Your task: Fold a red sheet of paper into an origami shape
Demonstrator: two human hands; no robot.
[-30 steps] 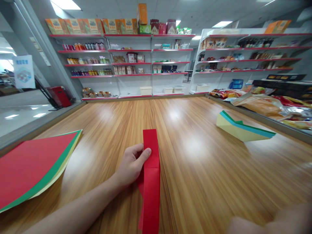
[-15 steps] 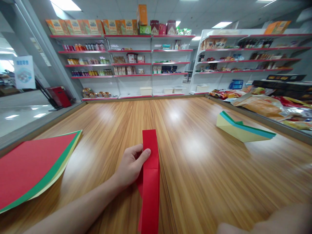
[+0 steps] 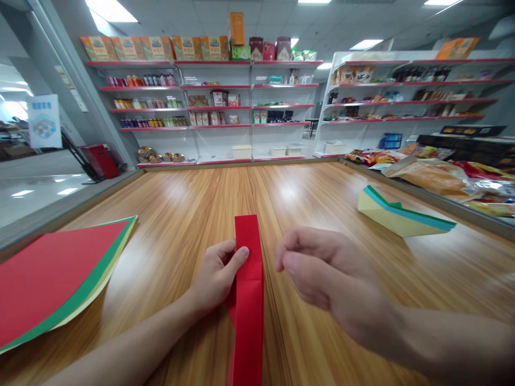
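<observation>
A long strip of folded red paper (image 3: 249, 316) runs down the middle of the table toward me, and a crease crosses it below my thumb. My left hand (image 3: 217, 273) grips its left edge, thumb on top and fingers curled beneath. To the right of the strip hovers my right hand (image 3: 330, 273), a little blurred, its fingers curled in toward the thumb. Nothing shows in it, and it is apart from the paper. The strip's near end runs out of the picture.
Red, green and pale yellow paper sheets (image 3: 60, 279) lie stacked at the left. A folded boat of yellow, blue and green paper (image 3: 398, 214) stands at the right. Snack packets (image 3: 434, 177) lie beyond the table's right edge. Stocked shelves (image 3: 217, 107) line the back.
My right hand has come in from the lower right corner to beside the red strip. My left hand keeps its hold on the paper.
</observation>
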